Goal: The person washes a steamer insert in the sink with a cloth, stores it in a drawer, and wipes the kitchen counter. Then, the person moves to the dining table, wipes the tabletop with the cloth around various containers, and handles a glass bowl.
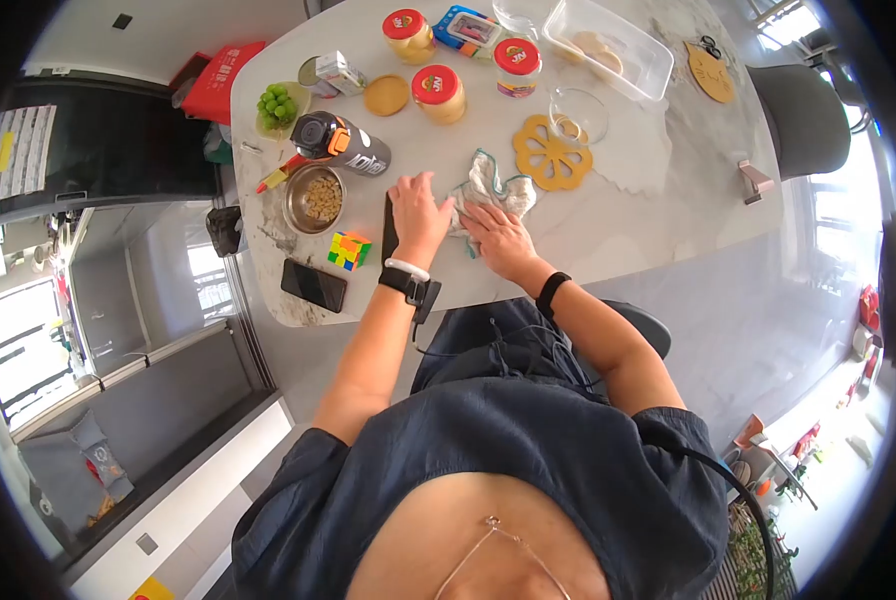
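Observation:
My right hand [500, 238] lies with its fingers stretched out on a crumpled white cloth [486, 185] with teal edging. My left hand [421, 212] is just left of the cloth, its fingers apart and slightly bent. Partly under that hand and wrist is a narrow dark flat object [390, 235]; its kind does not show. A Rubik's cube [349, 251] sits to the left of it, with a black phone [314, 285] lying nearer the table edge. Beyond the cloth is a yellow flower-shaped trivet [553, 153].
A black bottle [342, 143], a metal bowl [296, 205] of nut-like pieces and green grapes [277, 104] occupy the left side. Red-lidded jars [439, 94], a clear glass bowl [579, 117] and a plastic container [643, 67] stand farther back. A grey chair [800, 120] is at the right.

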`<act>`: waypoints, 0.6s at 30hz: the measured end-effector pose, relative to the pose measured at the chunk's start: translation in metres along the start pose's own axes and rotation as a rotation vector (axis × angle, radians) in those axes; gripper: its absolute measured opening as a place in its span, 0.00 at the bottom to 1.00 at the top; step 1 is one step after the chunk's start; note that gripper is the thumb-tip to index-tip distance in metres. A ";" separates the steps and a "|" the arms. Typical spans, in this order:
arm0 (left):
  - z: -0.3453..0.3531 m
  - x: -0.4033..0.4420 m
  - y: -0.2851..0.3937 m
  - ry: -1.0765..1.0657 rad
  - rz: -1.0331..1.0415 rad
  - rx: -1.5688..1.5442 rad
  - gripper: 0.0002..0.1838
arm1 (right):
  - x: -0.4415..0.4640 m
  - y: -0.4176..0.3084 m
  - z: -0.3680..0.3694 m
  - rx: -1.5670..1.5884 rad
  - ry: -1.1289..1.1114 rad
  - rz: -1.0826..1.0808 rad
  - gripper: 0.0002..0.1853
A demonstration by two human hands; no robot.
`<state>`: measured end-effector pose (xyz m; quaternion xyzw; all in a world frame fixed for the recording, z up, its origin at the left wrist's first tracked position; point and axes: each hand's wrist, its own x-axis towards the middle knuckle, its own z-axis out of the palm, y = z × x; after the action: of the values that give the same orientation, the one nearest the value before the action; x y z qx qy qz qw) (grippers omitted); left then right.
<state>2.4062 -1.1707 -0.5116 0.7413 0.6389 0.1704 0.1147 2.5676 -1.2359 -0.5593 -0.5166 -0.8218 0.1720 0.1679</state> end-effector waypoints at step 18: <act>-0.002 -0.009 -0.005 0.002 -0.113 -0.583 0.17 | 0.030 -0.001 -0.015 -0.166 -0.111 0.330 0.20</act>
<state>2.3994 -1.1785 -0.5125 0.6403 0.6034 0.3409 0.3313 2.5615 -1.2070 -0.5427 -0.6462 -0.7453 0.1570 0.0489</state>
